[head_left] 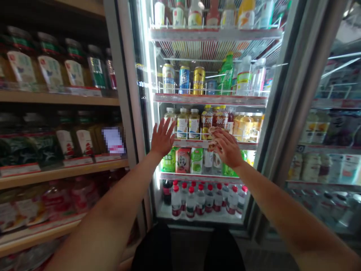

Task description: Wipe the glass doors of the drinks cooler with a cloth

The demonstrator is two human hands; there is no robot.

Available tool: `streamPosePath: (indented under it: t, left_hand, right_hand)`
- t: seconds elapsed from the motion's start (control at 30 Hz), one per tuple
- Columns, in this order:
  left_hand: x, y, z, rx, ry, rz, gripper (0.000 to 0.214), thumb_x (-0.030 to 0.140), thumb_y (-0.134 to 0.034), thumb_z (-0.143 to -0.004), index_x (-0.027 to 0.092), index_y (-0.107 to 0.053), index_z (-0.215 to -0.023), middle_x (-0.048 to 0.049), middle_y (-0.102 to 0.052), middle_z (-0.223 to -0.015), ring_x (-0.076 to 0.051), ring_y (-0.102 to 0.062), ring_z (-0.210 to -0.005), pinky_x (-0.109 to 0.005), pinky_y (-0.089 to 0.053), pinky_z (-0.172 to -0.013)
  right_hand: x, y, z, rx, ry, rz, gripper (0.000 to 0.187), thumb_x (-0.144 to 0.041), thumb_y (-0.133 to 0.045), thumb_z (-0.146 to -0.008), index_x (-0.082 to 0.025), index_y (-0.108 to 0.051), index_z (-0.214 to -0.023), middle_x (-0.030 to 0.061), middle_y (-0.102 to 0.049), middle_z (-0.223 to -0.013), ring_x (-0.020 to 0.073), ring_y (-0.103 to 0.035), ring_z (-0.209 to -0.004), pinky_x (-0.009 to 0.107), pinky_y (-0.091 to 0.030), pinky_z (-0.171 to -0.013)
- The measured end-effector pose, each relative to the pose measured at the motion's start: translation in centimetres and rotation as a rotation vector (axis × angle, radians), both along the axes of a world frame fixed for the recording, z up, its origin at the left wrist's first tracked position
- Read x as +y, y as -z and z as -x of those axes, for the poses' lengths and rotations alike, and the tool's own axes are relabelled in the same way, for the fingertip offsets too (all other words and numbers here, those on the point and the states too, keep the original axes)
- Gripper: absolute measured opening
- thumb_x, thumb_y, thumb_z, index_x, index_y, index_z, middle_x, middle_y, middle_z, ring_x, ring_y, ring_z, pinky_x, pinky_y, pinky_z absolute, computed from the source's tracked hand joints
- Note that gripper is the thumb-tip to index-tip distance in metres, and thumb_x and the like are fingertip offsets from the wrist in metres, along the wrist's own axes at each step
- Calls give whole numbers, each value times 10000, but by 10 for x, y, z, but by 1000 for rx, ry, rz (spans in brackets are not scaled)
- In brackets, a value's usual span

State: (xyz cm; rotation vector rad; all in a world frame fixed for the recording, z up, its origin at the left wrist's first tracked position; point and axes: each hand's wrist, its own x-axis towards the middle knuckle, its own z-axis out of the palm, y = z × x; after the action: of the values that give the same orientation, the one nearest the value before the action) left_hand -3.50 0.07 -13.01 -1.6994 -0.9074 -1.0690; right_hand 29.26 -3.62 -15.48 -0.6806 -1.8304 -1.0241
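My left hand point(163, 140) reaches toward the left end of the middle shelf, its fingers spread and nothing in them. Just behind it stand bottles with pale labels point(182, 124). A crumpled, pale cloth with brown patches point(214, 140) is bunched in my right hand point(229, 147). That hand is at the front rail of the same shelf, before dark tea bottles with yellow caps point(207, 119). Whether the cloth touches the rail point(191, 143) I cannot tell.
Wire shelves of drinks fill the lit fridge, with cans point(184, 79) above and red-capped water bottles point(190, 203) at the bottom. A wooden shelf point(62, 97) with bottles stands left. The fridge's metal frame point(299, 98) rises at right.
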Motion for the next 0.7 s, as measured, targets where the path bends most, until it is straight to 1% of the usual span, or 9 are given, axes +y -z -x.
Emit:
streamPosePath:
  t: [0.1, 0.17, 0.27, 0.37, 0.4, 0.47, 0.6, 0.63, 0.7]
  left_hand:
    - [10, 13, 10, -34, 0, 8, 585, 299, -421, -1023, 231, -311, -1593, -69, -256, -1648, -260, -65, -1554, -507, -73, -1274]
    - [13, 21, 11, -54, 7, 9, 605, 289, -432, -1010, 250, -298, -1599, -53, -245, -1650, -258, -65, -1554, -505, -58, -1276]
    - [14, 25, 11, -66, 24, 9, 630, 281, -450, -996, 265, -284, -1603, -41, -238, -1652, -256, -72, -1554, -501, -47, -1278]
    - [14, 24, 11, -73, 42, 36, 629, 281, -449, -993, 267, -290, -1601, -37, -242, -1651, -257, -71, -1555, -504, -42, -1278]
    - [13, 23, 12, -77, 48, 53, 627, 282, -449, -992, 267, -296, -1599, -35, -242, -1652, -260, -70, -1555, -508, -42, -1277]
    - [13, 23, 12, -83, 61, 84, 628, 283, -453, -985, 265, -309, -1595, -32, -241, -1654, -267, -69, -1556, -517, -43, -1277]
    - [12, 22, 11, -91, 78, 103, 629, 284, -464, -979, 263, -322, -1591, -32, -246, -1653, -273, -74, -1555, -525, -41, -1277]
    - [12, 22, 11, -91, 80, 99, 624, 286, -461, -982, 264, -323, -1590, -32, -249, -1652, -271, -78, -1555, -522, -42, -1277]
    - [12, 22, 11, -87, 79, 77, 616, 292, -455, -990, 265, -323, -1590, -33, -252, -1650, -266, -81, -1555, -516, -45, -1278]
  right_hand:
    - [4, 13, -11, 47, 24, -63, 397, -119, -511, -939, -176, -587, -1325, 117, -635, -1372, 285, -487, -1389, 490, -433, -1130]
    - [7, 14, -15, 19, 44, -57, 463, -117, -497, -940, -174, -531, -1398, 128, -626, -1361, 294, -487, -1377, 502, -430, -1131]
    - [12, -3, -17, 47, 29, -63, 548, -105, -462, -934, -188, -458, -1475, 130, -611, -1343, 286, -494, -1355, 506, -433, -1139]
    - [19, -24, -18, 227, -1, -88, 561, -109, -433, -928, -214, -470, -1478, 136, -509, -1443, 292, -450, -1395, 525, -418, -1164]
    - [21, -27, -19, 290, -5, -96, 555, -123, -430, -931, -221, -477, -1475, 134, -469, -1479, 298, -434, -1409, 535, -410, -1173]
    - [23, -24, -22, 358, 1, -107, 549, -155, -432, -943, -234, -466, -1485, 127, -428, -1516, 308, -413, -1427, 555, -394, -1185]
    - [20, -8, -32, 237, 30, -87, 581, -147, -433, -944, -245, -415, -1516, 118, -453, -1509, 291, -399, -1448, 551, -388, -1195]
    - [19, -9, -34, 205, 35, -80, 583, -140, -434, -941, -243, -418, -1514, 116, -459, -1509, 284, -396, -1453, 542, -387, -1199]
    - [20, -19, -39, 187, 44, -70, 580, -137, -431, -937, -243, -428, -1507, 109, -464, -1512, 273, -388, -1461, 533, -375, -1209]
